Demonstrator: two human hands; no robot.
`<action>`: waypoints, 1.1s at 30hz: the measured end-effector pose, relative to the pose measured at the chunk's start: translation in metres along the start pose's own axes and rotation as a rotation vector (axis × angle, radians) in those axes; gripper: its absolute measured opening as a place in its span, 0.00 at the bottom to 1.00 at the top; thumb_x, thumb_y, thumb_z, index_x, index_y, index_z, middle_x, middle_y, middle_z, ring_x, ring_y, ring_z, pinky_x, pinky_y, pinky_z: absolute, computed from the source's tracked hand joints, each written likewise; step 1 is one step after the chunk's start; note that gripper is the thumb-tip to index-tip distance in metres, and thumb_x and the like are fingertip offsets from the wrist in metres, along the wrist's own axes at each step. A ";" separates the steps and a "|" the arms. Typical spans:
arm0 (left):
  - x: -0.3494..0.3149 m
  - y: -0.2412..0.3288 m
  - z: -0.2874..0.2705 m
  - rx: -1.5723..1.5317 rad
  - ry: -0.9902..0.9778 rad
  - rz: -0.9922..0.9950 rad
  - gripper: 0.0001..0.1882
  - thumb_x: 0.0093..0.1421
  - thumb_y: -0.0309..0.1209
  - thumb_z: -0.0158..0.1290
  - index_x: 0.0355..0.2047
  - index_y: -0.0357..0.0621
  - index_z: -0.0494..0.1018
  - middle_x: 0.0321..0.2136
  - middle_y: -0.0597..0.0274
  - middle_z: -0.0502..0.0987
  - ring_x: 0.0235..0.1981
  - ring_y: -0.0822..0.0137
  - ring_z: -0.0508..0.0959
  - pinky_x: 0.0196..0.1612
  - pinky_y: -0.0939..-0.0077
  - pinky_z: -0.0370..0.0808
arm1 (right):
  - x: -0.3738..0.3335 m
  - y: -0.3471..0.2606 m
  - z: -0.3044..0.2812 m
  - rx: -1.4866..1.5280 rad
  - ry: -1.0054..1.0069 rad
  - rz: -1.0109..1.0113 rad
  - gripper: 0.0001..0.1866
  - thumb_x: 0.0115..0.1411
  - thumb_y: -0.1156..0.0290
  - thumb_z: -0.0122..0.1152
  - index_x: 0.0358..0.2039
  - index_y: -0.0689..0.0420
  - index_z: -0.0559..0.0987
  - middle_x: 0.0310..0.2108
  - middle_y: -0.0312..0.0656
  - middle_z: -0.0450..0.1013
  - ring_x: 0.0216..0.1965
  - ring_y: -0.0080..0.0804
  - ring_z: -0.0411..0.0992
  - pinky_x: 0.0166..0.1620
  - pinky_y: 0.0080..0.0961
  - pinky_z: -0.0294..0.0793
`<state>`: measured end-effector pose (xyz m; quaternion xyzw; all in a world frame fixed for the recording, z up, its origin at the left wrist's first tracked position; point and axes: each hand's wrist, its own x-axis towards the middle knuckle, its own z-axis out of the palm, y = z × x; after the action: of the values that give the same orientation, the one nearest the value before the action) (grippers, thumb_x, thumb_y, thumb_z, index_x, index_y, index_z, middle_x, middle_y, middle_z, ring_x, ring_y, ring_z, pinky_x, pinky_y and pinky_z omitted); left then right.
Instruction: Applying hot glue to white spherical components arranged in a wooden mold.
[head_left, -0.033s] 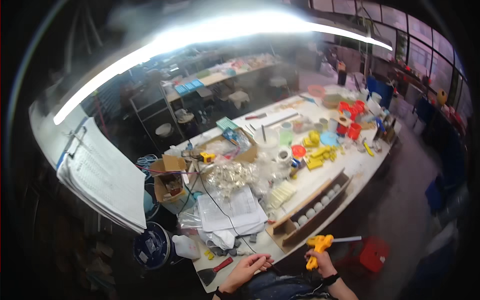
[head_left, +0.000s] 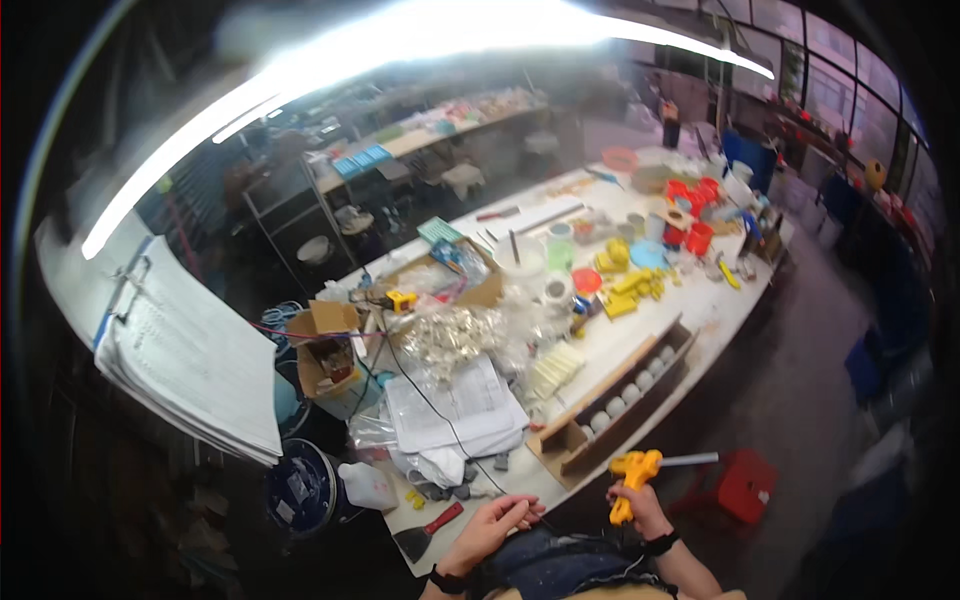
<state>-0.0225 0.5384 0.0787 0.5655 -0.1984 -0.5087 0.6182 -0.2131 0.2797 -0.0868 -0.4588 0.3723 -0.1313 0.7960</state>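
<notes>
My right hand [head_left: 643,507] is closed round the handle of a yellow hot glue gun [head_left: 630,480], just off the table's near edge. A whitish glue stick [head_left: 690,459] juts out of it toward the right. My left hand [head_left: 500,525] is at the near table edge, fingers curled together; whatever they may hold is hidden. To its left lies a scraper [head_left: 428,532] with a red handle and dark blade. Beyond my hands, a long cardboard tray [head_left: 570,464] holds a row of white round pieces [head_left: 617,406].
Papers [head_left: 450,410] and a black cable lie on the table [head_left: 560,375], near a bag of small pale parts [head_left: 450,335]. Yellow pieces [head_left: 630,290] and red cups [head_left: 698,238] stand farther off. A red stool [head_left: 745,487] is at right, a dark blue bucket [head_left: 303,488] at left.
The whole view has shifted slightly, with the table's contents now a little higher and farther left. My right hand keeps its grip on the glue gun; my left hand stays curled.
</notes>
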 end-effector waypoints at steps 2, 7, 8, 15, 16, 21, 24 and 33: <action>0.009 -0.002 -0.002 0.023 0.008 -0.028 0.20 0.73 0.34 0.44 0.56 0.30 0.69 0.50 0.51 0.78 0.47 0.67 0.79 0.51 0.74 0.74 | 0.000 -0.004 0.011 -0.107 0.017 -0.028 0.13 0.56 0.71 0.67 0.40 0.59 0.75 0.30 0.38 0.74 0.32 0.27 0.75 0.38 0.25 0.75; 0.029 -0.003 -0.002 0.044 -0.051 -0.106 0.19 0.72 0.33 0.46 0.56 0.30 0.70 0.49 0.50 0.79 0.47 0.67 0.79 0.52 0.73 0.75 | -0.019 -0.029 0.045 -0.344 -0.020 -0.058 0.23 0.55 0.61 0.70 0.45 0.61 0.72 0.37 0.38 0.72 0.38 0.27 0.72 0.43 0.27 0.74; 0.033 -0.007 -0.001 0.030 -0.075 -0.133 0.19 0.72 0.33 0.46 0.56 0.31 0.70 0.50 0.50 0.78 0.48 0.67 0.79 0.52 0.73 0.75 | -0.022 -0.024 0.043 -0.407 -0.025 -0.016 0.24 0.55 0.60 0.70 0.45 0.61 0.72 0.37 0.39 0.73 0.38 0.27 0.73 0.43 0.27 0.74; 0.053 -0.040 -0.005 0.008 -0.191 -0.244 0.22 0.71 0.36 0.49 0.58 0.31 0.69 0.51 0.50 0.78 0.49 0.67 0.77 0.54 0.72 0.74 | -0.048 -0.022 0.070 -0.770 -0.075 0.106 0.34 0.50 0.52 0.70 0.46 0.67 0.72 0.39 0.54 0.75 0.43 0.47 0.76 0.46 0.36 0.74; 0.055 -0.046 -0.009 0.002 -0.190 -0.253 0.22 0.71 0.36 0.49 0.58 0.31 0.69 0.51 0.50 0.78 0.49 0.67 0.77 0.54 0.72 0.74 | -0.050 -0.029 0.080 -0.889 -0.104 0.119 0.34 0.50 0.51 0.70 0.46 0.67 0.72 0.40 0.56 0.75 0.44 0.50 0.76 0.47 0.37 0.74; 0.058 -0.079 -0.027 -0.029 -0.223 -0.431 0.24 0.71 0.43 0.49 0.55 0.33 0.72 0.45 0.59 0.79 0.45 0.72 0.78 0.49 0.76 0.74 | -0.046 -0.034 0.114 -0.998 -0.285 0.144 0.33 0.50 0.50 0.67 0.44 0.67 0.73 0.41 0.59 0.75 0.46 0.54 0.76 0.48 0.40 0.74; 0.065 -0.084 -0.046 -0.088 -0.248 -0.528 0.24 0.71 0.45 0.49 0.52 0.34 0.72 0.42 0.61 0.79 0.44 0.73 0.78 0.48 0.76 0.75 | -0.030 -0.037 0.141 -1.030 -0.341 0.128 0.31 0.50 0.52 0.66 0.44 0.68 0.73 0.41 0.58 0.76 0.46 0.53 0.76 0.48 0.40 0.75; 0.084 -0.099 -0.065 -0.392 0.042 -0.508 0.21 0.69 0.39 0.53 0.56 0.38 0.69 0.48 0.61 0.77 0.47 0.72 0.78 0.50 0.76 0.75 | -0.006 -0.006 0.194 -1.270 -0.213 -0.043 0.34 0.52 0.51 0.63 0.47 0.70 0.72 0.46 0.61 0.70 0.51 0.57 0.70 0.55 0.44 0.68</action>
<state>0.0250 0.5141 -0.0562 0.4771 0.0637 -0.6636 0.5726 -0.0779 0.4021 -0.0206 -0.8585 0.2872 0.1447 0.3993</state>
